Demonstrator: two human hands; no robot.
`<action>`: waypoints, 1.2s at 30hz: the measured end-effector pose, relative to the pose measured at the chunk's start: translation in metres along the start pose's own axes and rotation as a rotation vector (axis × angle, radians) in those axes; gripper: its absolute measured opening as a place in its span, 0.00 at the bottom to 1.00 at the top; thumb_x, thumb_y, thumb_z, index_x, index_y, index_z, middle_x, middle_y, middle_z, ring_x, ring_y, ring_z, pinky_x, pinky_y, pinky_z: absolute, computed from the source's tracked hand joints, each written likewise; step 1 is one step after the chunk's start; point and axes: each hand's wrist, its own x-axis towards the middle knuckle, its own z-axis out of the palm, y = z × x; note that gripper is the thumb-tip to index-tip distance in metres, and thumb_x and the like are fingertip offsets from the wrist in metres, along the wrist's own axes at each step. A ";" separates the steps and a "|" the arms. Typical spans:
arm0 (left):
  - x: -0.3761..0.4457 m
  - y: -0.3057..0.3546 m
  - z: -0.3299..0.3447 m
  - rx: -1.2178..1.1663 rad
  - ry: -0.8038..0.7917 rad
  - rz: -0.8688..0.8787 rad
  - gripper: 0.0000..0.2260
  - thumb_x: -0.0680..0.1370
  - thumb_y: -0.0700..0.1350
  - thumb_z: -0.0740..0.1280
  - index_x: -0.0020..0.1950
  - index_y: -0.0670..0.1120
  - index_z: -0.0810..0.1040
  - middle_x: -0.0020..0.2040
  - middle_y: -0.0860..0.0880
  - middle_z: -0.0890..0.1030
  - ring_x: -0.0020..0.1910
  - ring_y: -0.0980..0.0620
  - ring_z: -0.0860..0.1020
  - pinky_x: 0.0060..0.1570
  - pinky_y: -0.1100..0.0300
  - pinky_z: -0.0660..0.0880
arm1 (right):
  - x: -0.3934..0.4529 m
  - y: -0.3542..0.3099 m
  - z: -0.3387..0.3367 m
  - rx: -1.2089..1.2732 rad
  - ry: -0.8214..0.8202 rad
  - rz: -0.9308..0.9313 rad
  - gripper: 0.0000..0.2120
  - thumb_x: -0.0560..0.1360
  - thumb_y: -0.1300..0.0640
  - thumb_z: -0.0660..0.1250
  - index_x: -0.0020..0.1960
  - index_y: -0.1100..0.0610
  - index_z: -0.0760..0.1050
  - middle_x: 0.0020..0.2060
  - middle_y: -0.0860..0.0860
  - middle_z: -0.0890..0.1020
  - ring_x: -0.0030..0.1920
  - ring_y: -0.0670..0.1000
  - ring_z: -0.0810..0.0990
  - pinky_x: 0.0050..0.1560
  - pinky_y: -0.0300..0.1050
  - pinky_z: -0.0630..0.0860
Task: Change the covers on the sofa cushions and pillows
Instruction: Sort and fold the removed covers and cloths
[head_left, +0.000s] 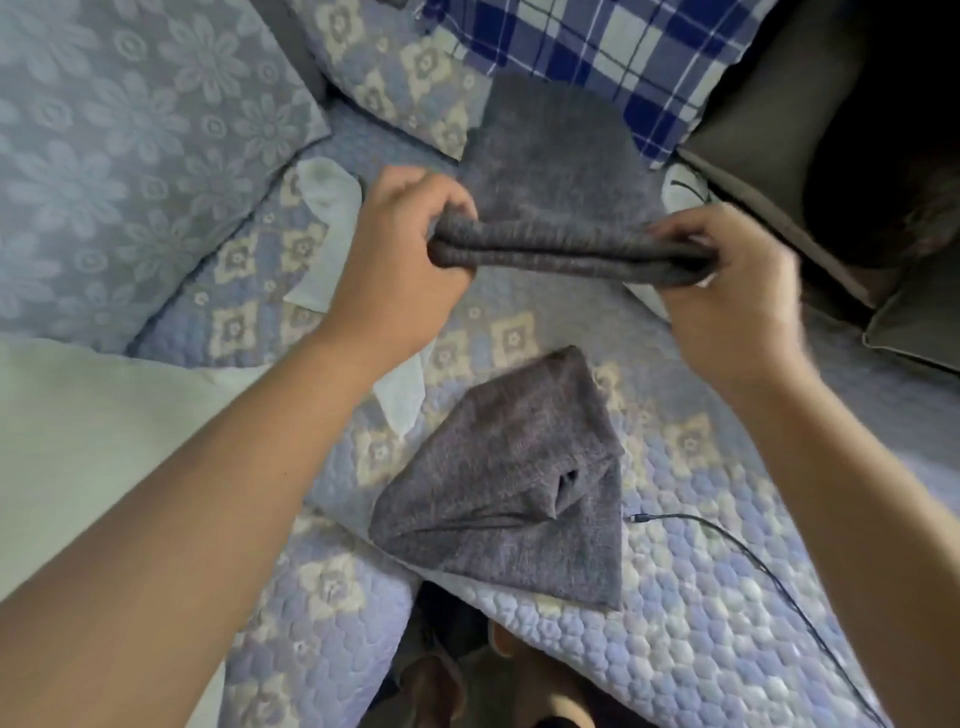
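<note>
Both hands gripped a fuzzy grey cover by its bunched, rolled edge, left hand fisted at one end, right hand pinching the other, above the quilted floral sofa spread. Second grey knit cover lay crumpled near the spread's front edge.

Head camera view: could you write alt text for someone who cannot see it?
Both hands, left hand and right hand, grip a bunched grey cover stretched between them above a quilted sofa. A second grey cover lies below.
</note>
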 end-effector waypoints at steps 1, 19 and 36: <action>-0.007 -0.016 0.019 0.029 -0.008 -0.081 0.14 0.73 0.36 0.71 0.56 0.48 0.78 0.56 0.47 0.71 0.55 0.49 0.73 0.56 0.66 0.68 | -0.004 0.021 0.014 -0.010 -0.033 0.003 0.17 0.67 0.71 0.65 0.52 0.56 0.81 0.48 0.50 0.83 0.52 0.53 0.81 0.54 0.45 0.77; -0.222 -0.067 0.135 0.225 -0.810 -0.755 0.28 0.82 0.53 0.64 0.80 0.56 0.57 0.77 0.52 0.62 0.76 0.47 0.62 0.71 0.49 0.68 | -0.136 0.155 0.095 0.159 -0.432 1.156 0.12 0.77 0.48 0.68 0.50 0.57 0.79 0.48 0.58 0.84 0.50 0.59 0.82 0.49 0.55 0.79; -0.240 0.058 -0.074 -0.256 -0.219 -0.615 0.07 0.80 0.45 0.70 0.41 0.49 0.78 0.37 0.56 0.79 0.38 0.59 0.78 0.40 0.67 0.71 | -0.122 -0.134 -0.048 0.768 -0.345 1.142 0.11 0.82 0.58 0.63 0.53 0.64 0.80 0.49 0.63 0.86 0.48 0.59 0.85 0.57 0.59 0.79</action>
